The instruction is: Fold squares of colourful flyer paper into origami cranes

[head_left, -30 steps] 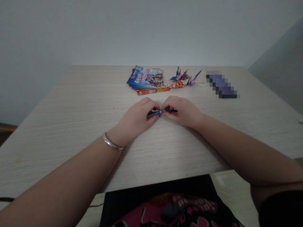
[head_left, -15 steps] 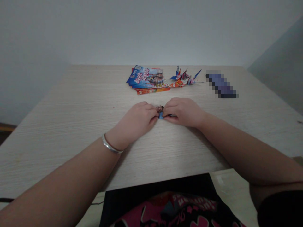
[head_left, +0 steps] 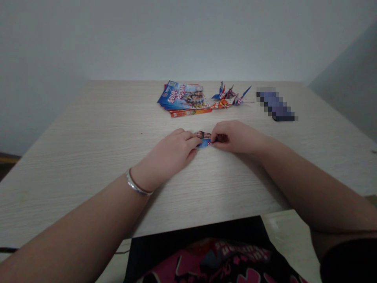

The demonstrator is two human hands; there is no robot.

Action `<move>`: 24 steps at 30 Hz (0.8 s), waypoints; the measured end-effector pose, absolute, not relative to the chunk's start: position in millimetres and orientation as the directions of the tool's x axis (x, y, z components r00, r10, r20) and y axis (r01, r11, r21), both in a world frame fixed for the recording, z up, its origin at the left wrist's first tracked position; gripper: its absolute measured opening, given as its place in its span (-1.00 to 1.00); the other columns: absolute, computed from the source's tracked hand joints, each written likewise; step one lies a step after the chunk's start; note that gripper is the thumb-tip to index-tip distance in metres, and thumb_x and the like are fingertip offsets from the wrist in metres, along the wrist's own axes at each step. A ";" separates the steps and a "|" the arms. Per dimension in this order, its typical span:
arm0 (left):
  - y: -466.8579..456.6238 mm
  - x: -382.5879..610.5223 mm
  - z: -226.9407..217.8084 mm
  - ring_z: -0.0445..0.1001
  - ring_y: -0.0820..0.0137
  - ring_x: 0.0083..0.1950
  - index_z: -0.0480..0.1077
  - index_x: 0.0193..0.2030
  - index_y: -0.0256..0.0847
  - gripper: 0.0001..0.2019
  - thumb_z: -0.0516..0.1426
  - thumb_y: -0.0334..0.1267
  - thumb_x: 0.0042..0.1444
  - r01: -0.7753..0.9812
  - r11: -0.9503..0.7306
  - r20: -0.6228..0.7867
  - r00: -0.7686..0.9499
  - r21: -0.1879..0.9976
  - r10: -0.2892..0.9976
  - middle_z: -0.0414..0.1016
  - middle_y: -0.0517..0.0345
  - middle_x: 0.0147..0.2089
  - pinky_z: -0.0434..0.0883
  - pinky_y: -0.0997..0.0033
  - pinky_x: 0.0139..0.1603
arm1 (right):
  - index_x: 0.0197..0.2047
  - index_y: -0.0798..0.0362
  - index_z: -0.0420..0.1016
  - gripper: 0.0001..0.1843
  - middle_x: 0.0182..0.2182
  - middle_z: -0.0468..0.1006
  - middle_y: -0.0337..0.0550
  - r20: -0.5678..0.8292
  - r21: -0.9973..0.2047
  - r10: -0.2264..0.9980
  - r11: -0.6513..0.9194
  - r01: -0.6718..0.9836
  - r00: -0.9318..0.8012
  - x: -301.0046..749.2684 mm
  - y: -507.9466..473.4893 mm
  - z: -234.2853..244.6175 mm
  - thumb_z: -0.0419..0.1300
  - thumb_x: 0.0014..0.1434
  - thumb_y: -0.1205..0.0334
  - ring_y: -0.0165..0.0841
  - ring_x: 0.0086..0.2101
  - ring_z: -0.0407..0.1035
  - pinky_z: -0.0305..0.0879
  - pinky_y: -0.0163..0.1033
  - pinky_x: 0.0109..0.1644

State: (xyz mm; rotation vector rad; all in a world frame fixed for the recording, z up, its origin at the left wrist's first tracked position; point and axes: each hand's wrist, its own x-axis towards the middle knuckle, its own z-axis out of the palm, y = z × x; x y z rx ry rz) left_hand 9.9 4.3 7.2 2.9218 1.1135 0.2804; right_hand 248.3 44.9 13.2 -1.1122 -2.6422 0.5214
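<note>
A small piece of folded printed paper (head_left: 205,142), blue with a photo of faces, lies on the table between my hands. My left hand (head_left: 176,151) rests on its left part, the fingers closed over it and pressing it to the tabletop. At the paper's right end, my right hand (head_left: 232,136) pinches the edge between thumb and fingers. Both hands cover parts of the paper, so its full outline is hidden. A silver bangle (head_left: 137,184) circles my left wrist.
Behind my hands lies a stack of printed leaflets (head_left: 181,96), blue on top with orange below. Several folded paper cranes (head_left: 228,98) stand to its right. Farther right is a pixelated dark flat object (head_left: 275,105). A wall (head_left: 188,39) rises behind the pale table (head_left: 88,125).
My right hand has shifted a little right along the paper, and more of its printed side shows between my hands. My left hand has barely moved.
</note>
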 end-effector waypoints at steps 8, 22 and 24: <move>3.5 9.0 8.7 0.51 0.13 0.09 0.55 0.11 -0.31 -0.68 0.03 -0.33 0.40 0.648 -0.756 0.155 0.740 0.096 0.654 0.58 -0.14 0.12 0.45 0.02 0.23 | -0.14 -0.01 0.59 -0.85 -0.42 0.62 -0.25 -0.040 -0.406 0.902 0.378 0.832 -0.430 245.5 47.9 10.5 0.30 0.22 0.18 -0.38 -0.43 0.42 0.18 -0.26 -0.35; 8.1 7.5 2.8 0.53 0.15 0.07 0.59 0.08 -0.28 -0.69 0.04 -0.30 0.40 0.636 -0.758 0.212 0.729 0.142 0.651 0.59 -0.12 0.07 0.48 0.06 0.18 | -0.27 0.05 0.60 -0.91 -0.42 0.60 -0.21 0.052 -0.443 0.897 0.415 0.794 -0.440 261.1 53.6 19.1 0.25 0.14 0.33 -0.38 -0.43 0.40 0.21 -0.25 -0.32; 9.4 7.3 0.8 0.54 0.17 0.02 0.61 0.06 -0.26 -0.69 0.05 -0.30 0.40 0.641 -0.750 0.228 0.715 0.164 0.661 0.60 -0.10 0.03 0.50 0.09 0.14 | -0.25 0.08 0.60 -0.87 -0.40 0.59 -0.19 0.194 -0.471 0.861 0.502 0.725 -0.470 253.3 47.6 18.0 0.21 0.16 0.35 -0.39 -0.42 0.39 0.21 -0.26 -0.30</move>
